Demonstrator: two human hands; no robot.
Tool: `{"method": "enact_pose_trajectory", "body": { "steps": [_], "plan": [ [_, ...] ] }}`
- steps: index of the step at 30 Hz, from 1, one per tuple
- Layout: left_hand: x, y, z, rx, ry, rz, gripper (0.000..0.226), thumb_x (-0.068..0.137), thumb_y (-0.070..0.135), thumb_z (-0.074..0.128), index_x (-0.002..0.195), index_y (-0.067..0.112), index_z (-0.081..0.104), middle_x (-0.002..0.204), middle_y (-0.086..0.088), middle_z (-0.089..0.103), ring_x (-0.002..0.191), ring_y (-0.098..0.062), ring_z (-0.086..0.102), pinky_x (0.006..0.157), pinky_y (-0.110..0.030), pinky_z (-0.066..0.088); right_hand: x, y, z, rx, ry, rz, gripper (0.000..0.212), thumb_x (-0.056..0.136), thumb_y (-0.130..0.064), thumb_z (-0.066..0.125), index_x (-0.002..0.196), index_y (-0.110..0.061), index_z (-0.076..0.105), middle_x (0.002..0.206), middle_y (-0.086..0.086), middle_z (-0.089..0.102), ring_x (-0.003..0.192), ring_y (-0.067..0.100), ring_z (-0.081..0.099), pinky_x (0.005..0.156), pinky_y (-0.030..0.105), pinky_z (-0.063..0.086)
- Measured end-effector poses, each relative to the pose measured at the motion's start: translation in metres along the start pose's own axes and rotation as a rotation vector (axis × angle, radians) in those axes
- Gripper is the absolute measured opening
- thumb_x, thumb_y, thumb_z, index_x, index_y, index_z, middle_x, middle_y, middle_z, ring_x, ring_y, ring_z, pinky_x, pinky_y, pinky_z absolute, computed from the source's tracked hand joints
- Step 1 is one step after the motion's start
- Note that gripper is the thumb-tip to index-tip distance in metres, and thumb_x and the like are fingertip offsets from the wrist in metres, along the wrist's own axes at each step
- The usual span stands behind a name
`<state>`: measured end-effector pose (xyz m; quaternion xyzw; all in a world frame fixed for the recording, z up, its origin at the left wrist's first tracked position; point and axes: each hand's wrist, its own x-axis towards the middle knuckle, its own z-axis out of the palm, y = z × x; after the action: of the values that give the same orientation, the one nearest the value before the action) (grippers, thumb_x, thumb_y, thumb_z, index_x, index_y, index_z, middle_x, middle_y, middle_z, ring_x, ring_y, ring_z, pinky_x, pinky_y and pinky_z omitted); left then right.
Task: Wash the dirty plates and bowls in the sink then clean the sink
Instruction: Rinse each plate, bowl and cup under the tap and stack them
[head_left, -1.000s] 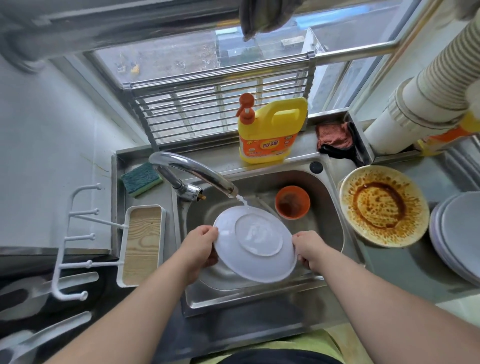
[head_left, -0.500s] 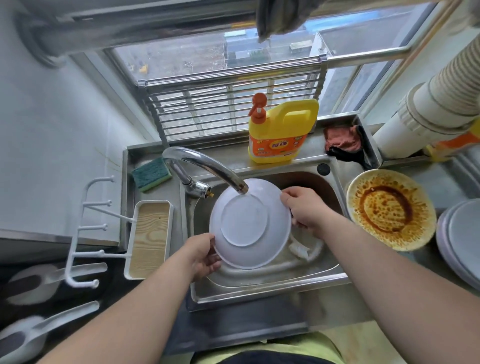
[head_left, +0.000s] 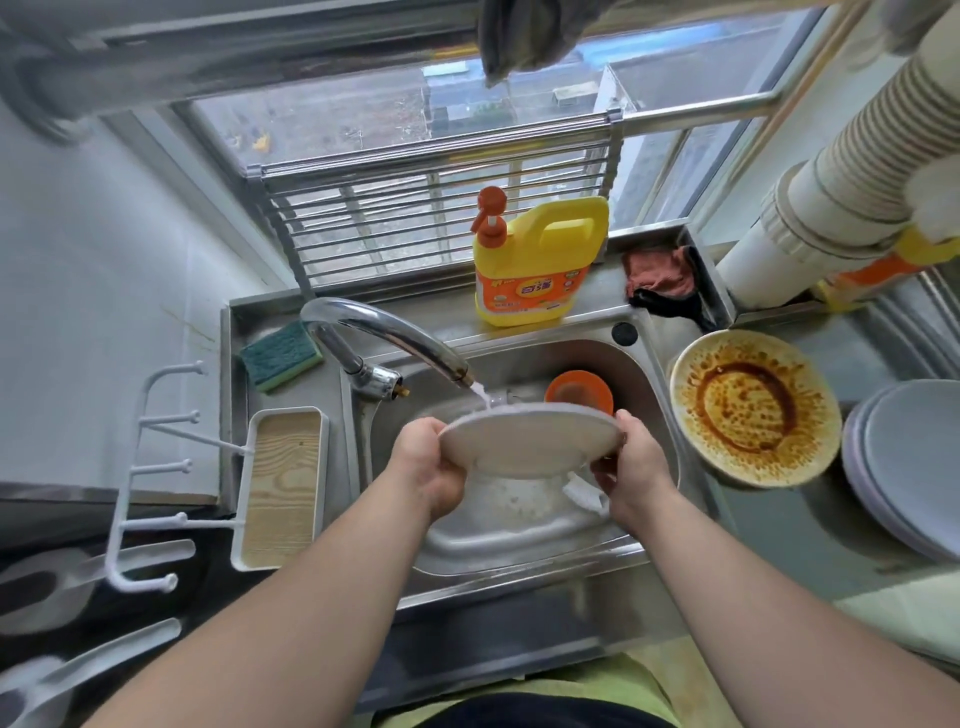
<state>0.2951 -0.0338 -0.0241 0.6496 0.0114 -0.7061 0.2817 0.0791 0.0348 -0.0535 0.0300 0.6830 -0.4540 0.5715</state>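
Daylight comes through a barred window (head_left: 426, 156) above the steel counter (head_left: 810, 525), with a pale wall (head_left: 104, 270) on the left.

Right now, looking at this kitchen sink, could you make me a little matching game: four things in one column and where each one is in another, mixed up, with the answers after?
Things:
1. white plate
2. orange bowl
3. green sponge
4. sauce-stained plate

Places:
A. on the counter to the right of the sink
B. on the sink ledge left of the tap
C. held by the left hand and right hand under the running water
D. down in the basin, at its far side

Pairs: 1-C, 2-D, 3-B, 4-A
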Motion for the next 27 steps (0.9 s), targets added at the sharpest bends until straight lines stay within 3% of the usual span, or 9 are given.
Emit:
{"method": "enact_pose_trajectory", "body": {
  "steps": [2,4,6,10,15,18,21,23,27],
  "plan": [
    [0.005,0.003,-0.009,-0.08,0.013,0.012,0.046,0.091,-0.009,0.027,0.126,0.011,0.05,0.12,-0.021,0.052,0.096,-0.036,0.06,0.109,-0.046,0.049,0.005,0.007,-0.001,-0.005,-0.061,0.043,0.023,0.098,-0.024,0.061,0.077,-0.017,0.067,0.076,0.004,0.062,0.072,0.021,0.058,0.067,0.032,0.047],
    [0.009,0.006,-0.021,-0.042,-0.047,0.025,0.07,0.084,-0.019,0.024,0.141,0.017,0.041,0.129,-0.028,0.052,0.113,-0.045,0.059,0.104,-0.054,0.049,0.011,0.015,-0.001,-0.044,-0.094,0.062,0.007,0.096,-0.017,0.064,0.095,-0.012,0.07,0.09,0.008,0.07,0.084,0.027,0.068,0.078,0.038,0.056],
    [0.007,0.006,-0.033,0.109,-0.131,0.039,0.084,0.07,-0.022,0.029,0.149,0.005,0.046,0.135,-0.031,0.058,0.12,-0.05,0.059,0.096,-0.061,0.054,0.016,0.021,0.001,-0.129,-0.111,0.078,0.028,0.096,-0.018,0.068,0.123,-0.017,0.064,0.117,0.009,0.071,0.105,0.034,0.071,0.089,0.049,0.061],
    [-0.006,0.009,-0.042,0.15,-0.218,0.11,0.084,0.07,-0.021,0.026,0.127,0.017,0.074,0.127,-0.023,0.067,0.117,-0.05,0.06,0.09,-0.062,0.057,0.013,0.029,0.014,-0.299,-0.083,0.084,0.027,0.1,-0.019,0.06,0.127,-0.015,0.065,0.119,0.014,0.072,0.107,0.041,0.069,0.083,0.051,0.062],
    [0.004,0.01,-0.054,0.109,-0.175,0.2,0.062,0.092,-0.006,0.044,0.135,0.031,0.069,0.131,-0.016,0.071,0.109,-0.04,0.068,0.082,-0.054,0.061,-0.003,0.019,0.035,-0.324,-0.109,0.098,0.031,0.106,-0.049,0.052,0.116,-0.025,0.068,0.116,0.003,0.075,0.109,0.034,0.069,0.099,0.058,0.057],
    [0.0,0.008,-0.055,0.117,-0.231,0.241,0.031,0.109,0.027,0.052,0.138,0.028,0.065,0.129,-0.011,0.073,0.107,-0.03,0.073,0.079,-0.046,0.061,-0.011,0.008,0.044,-0.308,-0.091,-0.066,0.031,0.112,-0.046,0.042,0.105,-0.028,0.066,0.113,0.004,0.072,0.107,0.029,0.068,0.097,0.052,0.058],
    [0.003,0.004,-0.055,0.197,-0.156,0.258,0.035,0.11,0.046,0.048,0.132,0.028,0.068,0.127,-0.006,0.075,0.102,-0.022,0.071,0.079,-0.036,0.056,-0.016,-0.001,0.052,-0.342,-0.081,-0.322,0.032,0.112,-0.041,0.045,0.102,-0.024,0.07,0.099,0.001,0.073,0.094,0.023,0.066,0.082,0.037,0.057],
    [0.007,0.002,-0.054,0.211,-0.129,0.224,0.034,0.109,0.05,0.047,0.129,0.033,0.069,0.125,-0.002,0.076,0.102,-0.021,0.069,0.083,-0.036,0.056,-0.021,-0.008,0.053,-0.376,-0.098,-0.467,0.03,0.111,-0.04,0.049,0.101,-0.024,0.073,0.092,-0.003,0.074,0.086,0.018,0.065,0.072,0.034,0.053],
    [0.009,0.002,-0.041,0.15,-0.138,0.167,0.027,0.109,0.047,0.051,0.124,0.035,0.07,0.121,-0.003,0.076,0.1,-0.023,0.07,0.094,-0.043,0.056,-0.034,-0.023,0.051,-0.456,-0.09,-0.66,0.026,0.107,-0.046,0.054,0.111,-0.032,0.076,0.1,-0.007,0.077,0.096,0.018,0.071,0.087,0.043,0.058]
  ]
}}
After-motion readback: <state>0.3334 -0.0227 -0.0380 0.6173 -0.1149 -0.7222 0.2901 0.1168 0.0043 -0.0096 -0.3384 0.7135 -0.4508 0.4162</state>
